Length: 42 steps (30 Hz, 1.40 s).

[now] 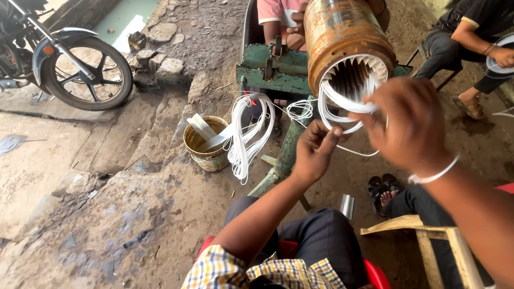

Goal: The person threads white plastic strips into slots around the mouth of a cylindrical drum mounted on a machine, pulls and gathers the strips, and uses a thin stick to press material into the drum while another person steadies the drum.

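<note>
We are seating white coil wire [342,109] into the rusty stator [345,45]. Left hand [316,152] pinches the wire; right hand [409,126] grips it at the bore. Next, we judge, comes steady tension

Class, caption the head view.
Both hands feed white wire into a rusty motor stator.

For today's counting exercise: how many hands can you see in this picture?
4. The wearer's left hand pinches white wire, the right hand is at the rusty cylinder. One co-worker's hand behind it, another's top right. Others may be hidden.
</note>
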Each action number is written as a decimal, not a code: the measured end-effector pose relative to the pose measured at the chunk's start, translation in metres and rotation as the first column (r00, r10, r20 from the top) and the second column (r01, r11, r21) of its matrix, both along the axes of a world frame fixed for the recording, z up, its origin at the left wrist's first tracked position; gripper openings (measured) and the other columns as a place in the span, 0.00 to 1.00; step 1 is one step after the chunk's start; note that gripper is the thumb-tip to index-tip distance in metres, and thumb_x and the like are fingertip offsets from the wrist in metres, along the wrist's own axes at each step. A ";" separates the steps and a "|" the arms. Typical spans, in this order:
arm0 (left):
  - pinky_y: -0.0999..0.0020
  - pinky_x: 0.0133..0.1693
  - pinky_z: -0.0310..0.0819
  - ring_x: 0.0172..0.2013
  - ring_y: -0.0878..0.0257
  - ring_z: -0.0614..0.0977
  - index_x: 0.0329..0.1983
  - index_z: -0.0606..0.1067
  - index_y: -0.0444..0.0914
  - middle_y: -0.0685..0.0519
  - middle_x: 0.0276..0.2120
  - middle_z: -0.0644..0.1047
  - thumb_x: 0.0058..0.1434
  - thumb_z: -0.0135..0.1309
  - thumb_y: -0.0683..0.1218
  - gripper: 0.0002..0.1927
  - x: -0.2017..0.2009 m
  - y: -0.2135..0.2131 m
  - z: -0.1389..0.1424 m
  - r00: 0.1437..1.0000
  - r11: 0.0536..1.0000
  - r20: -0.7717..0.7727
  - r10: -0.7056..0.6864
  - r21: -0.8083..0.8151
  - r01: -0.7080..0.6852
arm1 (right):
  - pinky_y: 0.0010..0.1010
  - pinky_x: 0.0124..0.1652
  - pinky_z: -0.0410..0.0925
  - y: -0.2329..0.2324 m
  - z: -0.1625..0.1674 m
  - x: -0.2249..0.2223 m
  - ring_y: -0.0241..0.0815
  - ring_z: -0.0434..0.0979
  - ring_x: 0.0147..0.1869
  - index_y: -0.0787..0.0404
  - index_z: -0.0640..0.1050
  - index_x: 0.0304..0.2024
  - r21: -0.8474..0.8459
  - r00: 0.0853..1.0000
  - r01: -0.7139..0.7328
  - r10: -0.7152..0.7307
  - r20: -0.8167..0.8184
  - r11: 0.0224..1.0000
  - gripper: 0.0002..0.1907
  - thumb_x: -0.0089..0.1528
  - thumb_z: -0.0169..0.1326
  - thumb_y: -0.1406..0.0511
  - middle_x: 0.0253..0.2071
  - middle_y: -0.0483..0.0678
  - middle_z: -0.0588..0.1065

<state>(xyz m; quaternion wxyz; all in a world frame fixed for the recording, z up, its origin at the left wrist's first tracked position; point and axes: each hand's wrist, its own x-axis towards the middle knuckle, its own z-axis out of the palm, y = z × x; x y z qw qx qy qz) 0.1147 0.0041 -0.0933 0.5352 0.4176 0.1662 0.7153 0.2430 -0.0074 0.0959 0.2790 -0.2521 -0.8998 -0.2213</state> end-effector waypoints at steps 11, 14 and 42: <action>0.55 0.56 0.68 0.56 0.56 0.77 0.47 0.79 0.37 0.51 0.47 0.75 0.61 0.54 0.49 0.15 -0.102 -0.024 0.099 -0.176 0.296 -0.272 0.946 0.947 0.127 | 0.41 0.53 0.68 -0.021 -0.029 -0.001 0.48 0.79 0.51 0.64 0.81 0.42 0.281 0.966 0.033 -0.103 0.239 0.959 0.09 0.65 0.60 0.63 0.46 0.50 0.79; 0.55 0.53 0.68 0.52 0.58 0.77 0.44 0.79 0.41 0.54 0.42 0.74 0.63 0.55 0.50 0.11 -0.105 -0.020 0.104 -0.197 0.236 -0.201 0.959 0.956 0.173 | 0.41 0.48 0.68 -0.018 -0.029 -0.003 0.46 0.77 0.43 0.62 0.78 0.33 0.305 0.953 0.062 -0.147 0.266 0.950 0.11 0.65 0.59 0.61 0.39 0.49 0.78; 0.58 0.25 0.76 0.27 0.55 0.84 0.45 0.78 0.39 0.47 0.38 0.79 0.64 0.52 0.48 0.11 -0.069 0.010 0.095 -0.255 0.750 -0.708 0.658 0.644 0.148 | 0.44 0.30 0.72 0.000 -0.035 0.003 0.55 0.80 0.32 0.58 0.79 0.48 -0.053 0.894 0.357 -0.325 0.307 0.932 0.14 0.60 0.59 0.62 0.38 0.54 0.78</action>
